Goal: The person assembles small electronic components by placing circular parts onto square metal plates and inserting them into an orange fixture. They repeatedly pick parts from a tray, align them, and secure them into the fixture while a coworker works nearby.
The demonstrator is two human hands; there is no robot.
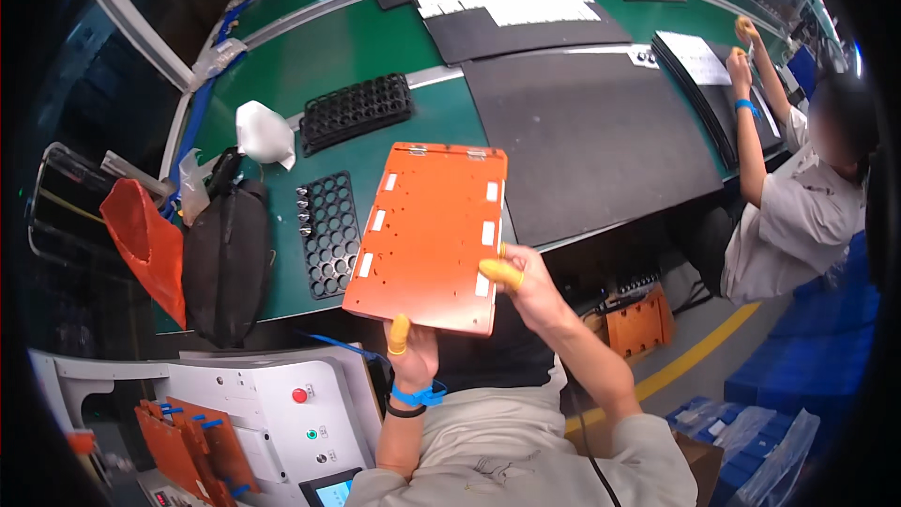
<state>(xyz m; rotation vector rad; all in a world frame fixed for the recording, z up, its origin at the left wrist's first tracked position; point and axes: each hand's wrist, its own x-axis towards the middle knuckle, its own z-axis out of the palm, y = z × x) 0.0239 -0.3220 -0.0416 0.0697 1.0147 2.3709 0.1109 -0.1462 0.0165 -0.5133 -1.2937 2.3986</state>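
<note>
Held up over the near edge of the green table is a flat orange panel point(427, 235) with metal hinges at its far edge and white rectangular patches along both sides. My left hand point(411, 357), with a yellow finger cot on the thumb and a blue band at the wrist, grips the panel's near edge from below. My right hand point(526, 284), also wearing yellow finger cots, pinches its right edge near the lower corner. Left of the panel lies a black tray point(328, 235) of round holes, with a few small shiny parts along one side.
A stack of black trays point(357, 111) and a white container point(266, 134) stand behind. Black sheets point(591, 141) cover the table's right part. A black bag point(228, 258) hangs at left. A white machine point(272, 422) is at lower left; a co-worker point(798, 197) sits at right.
</note>
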